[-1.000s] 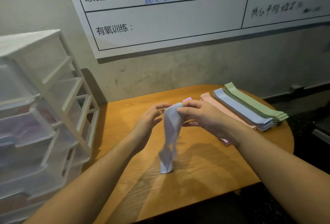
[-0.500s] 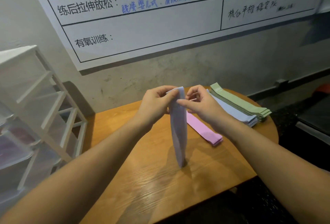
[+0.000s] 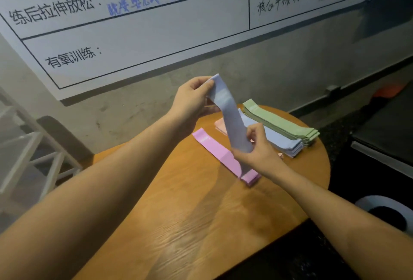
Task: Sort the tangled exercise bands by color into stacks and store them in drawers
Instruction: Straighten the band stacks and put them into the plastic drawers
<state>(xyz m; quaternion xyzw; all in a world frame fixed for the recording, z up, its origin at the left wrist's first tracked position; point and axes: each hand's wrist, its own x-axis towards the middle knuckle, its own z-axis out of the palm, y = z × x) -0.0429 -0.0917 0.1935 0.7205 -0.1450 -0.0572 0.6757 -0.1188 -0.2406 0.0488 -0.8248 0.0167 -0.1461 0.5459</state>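
The left hand (image 3: 193,98) pinched the upper end of a pale blue band (image 3: 232,118) between thumb and curled fingers, while the right hand (image 3: 257,148) gripped the same band lower down, fingers wrapped round it near its bottom end. Held that way, the band hung in the air as a flat, slanting strip above the table (image 3: 201,224), apparently drawn out between the two hands so that any twist would fall out and it could lie flat like the others. Its lowest tip hung over the purple band (image 3: 214,152), which lay flat by itself on the wood below the hands; whether the two touched could not be told. Just beyond the right hand sat the sorted stacks, side by side and overlapping at their edges: a pink stack (image 3: 220,126) mostly hidden behind the held band, a blue stack (image 3: 279,140) in the middle, and a green stack (image 3: 279,121) farthest back. The stacks lay parallel near the table's far edge, probably to leave working room nearer the person. Since the held band matched the blue stack, that was the likely place for it, a short reach away. The white drawer unit (image 3: 33,145) stood to the left of the table, and from the look of it no stack had yet gone into it, so the storing step seemed to remain.
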